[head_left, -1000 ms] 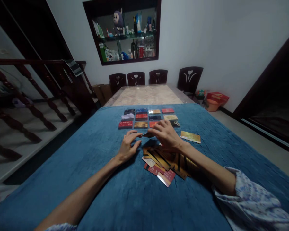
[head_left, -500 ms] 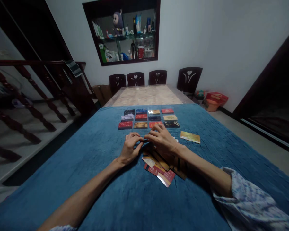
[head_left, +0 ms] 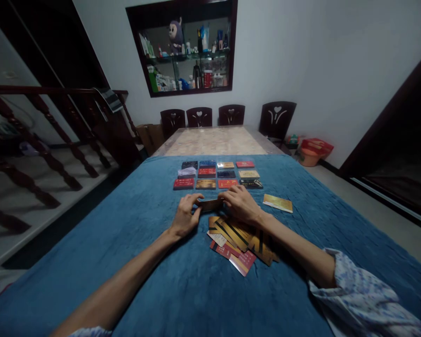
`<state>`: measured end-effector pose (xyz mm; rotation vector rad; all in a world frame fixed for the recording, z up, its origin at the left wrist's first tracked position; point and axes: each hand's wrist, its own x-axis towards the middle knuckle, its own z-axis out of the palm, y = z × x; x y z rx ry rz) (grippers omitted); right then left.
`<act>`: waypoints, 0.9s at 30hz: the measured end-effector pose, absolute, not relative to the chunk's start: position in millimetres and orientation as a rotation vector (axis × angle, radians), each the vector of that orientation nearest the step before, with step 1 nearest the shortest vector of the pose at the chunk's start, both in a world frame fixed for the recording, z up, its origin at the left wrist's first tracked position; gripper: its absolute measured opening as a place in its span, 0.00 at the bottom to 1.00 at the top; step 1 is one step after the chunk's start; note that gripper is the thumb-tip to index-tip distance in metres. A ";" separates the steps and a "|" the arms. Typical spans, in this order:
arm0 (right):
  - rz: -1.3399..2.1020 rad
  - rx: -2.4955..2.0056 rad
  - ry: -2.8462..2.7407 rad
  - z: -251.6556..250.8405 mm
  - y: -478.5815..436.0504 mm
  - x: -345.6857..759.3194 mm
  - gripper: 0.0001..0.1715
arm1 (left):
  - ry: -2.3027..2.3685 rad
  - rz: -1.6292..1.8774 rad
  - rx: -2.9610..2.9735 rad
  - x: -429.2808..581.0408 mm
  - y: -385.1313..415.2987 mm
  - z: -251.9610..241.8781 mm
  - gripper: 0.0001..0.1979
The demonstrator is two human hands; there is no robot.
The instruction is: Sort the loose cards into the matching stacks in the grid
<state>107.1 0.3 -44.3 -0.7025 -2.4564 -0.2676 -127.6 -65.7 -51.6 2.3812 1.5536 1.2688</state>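
Two-handed grip on a brown card

Plenty of room to the left of the left forearm (head_left: 126, 276): broad blue cloth (head_left: 91, 243) reaching out to the side edge of the surface (head_left: 214, 139). More cloth nearer than the loose pile (head_left: 233, 234), and another strip to the right of a lone gold card (head_left: 278, 203). Beyond the far hem, pale marbled top up to dark chairs (head_left: 231, 115). Tighter space ahead of the hands: only a narrow band before the twelve card stacks (head_left: 206, 172), in three rows of four, with a black stack (head_left: 250, 184) just beyond the right hand (head_left: 241, 203).

Between the hands, above the cloth and on the far side of the loose pile, the brown card (head_left: 210, 205), long face towards the camera and tilted up; impossible to tell whether single or several together. At its left end, the left hand (head_left: 185, 214), thumb below and fingers bent above, parted by little more than the card's width, grasping it. At its right end, curled right fingers, also grasping; right thumb hidden. Just below the right hand, gold striped cards overlapping in the pile, with maroon cards (head_left: 243, 262) at its near edge.
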 end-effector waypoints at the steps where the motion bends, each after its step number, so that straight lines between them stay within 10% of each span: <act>1: -0.284 -0.707 -2.460 -45.6 0.8 107.0 0.15 | 1.560 1.264 2.388 -128.0 -64.9 -52.2 0.16; 27: -0.211 -1.105 -2.631 -35.4 -15.0 94.8 0.32 | 1.820 0.740 2.399 -121.5 -61.2 -46.0 0.21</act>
